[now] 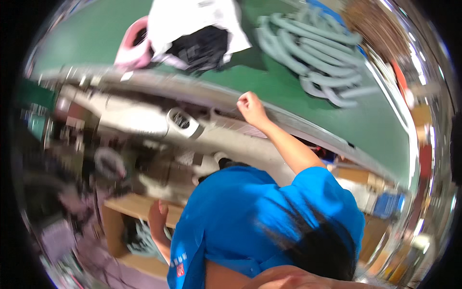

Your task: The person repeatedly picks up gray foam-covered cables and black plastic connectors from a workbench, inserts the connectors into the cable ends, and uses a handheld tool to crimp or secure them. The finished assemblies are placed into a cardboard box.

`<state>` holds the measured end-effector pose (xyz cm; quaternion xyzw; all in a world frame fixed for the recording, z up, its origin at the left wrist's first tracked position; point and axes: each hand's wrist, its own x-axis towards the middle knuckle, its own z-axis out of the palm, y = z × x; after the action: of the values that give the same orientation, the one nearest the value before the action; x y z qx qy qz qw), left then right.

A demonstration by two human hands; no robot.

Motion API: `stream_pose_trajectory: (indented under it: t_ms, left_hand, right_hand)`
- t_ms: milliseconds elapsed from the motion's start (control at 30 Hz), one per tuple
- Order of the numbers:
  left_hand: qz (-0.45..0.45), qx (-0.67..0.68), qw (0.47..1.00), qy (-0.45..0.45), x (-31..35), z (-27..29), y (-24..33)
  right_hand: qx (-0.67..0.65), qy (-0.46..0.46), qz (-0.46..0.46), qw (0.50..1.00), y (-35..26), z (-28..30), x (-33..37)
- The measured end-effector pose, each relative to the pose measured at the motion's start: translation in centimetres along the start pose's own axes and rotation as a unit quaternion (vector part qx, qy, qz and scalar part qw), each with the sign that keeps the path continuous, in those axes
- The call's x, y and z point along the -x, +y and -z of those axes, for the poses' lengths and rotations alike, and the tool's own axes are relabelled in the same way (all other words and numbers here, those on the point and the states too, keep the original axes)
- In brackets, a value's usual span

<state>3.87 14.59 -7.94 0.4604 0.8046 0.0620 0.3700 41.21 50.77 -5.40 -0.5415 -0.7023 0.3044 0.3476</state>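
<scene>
My right hand (252, 109) is curled into a loose fist at the front edge of a green-topped table (192, 89), and nothing shows in it. Down at my left side, my left hand (158, 216) hangs by the rim of an open cardboard box (137, 204); motion smears its fingers. Grey-green tube pieces (143, 241) lie inside that box. A pile of similar bent grey-green tubes (317, 53) rests on the table, beyond my right hand. To the left of the pile, a white plastic bag (192, 17) lies with bundled black material (202, 48) at its mouth.
A pink padded, curved object (134, 45) sits left of the bag. Below the table edge is a white oval device with a dark face (183, 120). At the right, cardboard boxes (358, 176) and a blue container (387, 203) stand near the table. Much of the left side is blurred.
</scene>
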Motion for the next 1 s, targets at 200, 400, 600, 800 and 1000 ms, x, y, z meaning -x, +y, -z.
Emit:
stream_pose_trajectory:
  t_ms: [200,400,600,800,1000]
  left_hand:
    - [-0.023,-0.112,0.991,-0.072,-4.8,2.0,4.6]
    - [-0.127,-0.124,0.984,-0.025,-6.7,3.8,13.7]
    - [-0.13,-0.137,0.981,-0.037,-7.5,3.7,17.9]
    - [-0.168,0.062,0.981,-0.08,-6.8,3.8,19.4]
    - [-0.328,0.524,0.777,-0.114,-6.8,6.6,29.4]
  right_hand:
    - [0.364,0.36,-0.077,0.856,13.7,20.5,1.2]
    - [0.495,0.283,-0.035,0.821,14.7,24.5,-1.2]
    - [0.614,0.031,0.009,0.789,18.3,28.5,-6.6]
    - [0.552,0.126,0.077,0.821,5.7,29.3,-6.2]
    - [0.421,0.157,0.406,0.795,-8.9,20.4,-0.9]
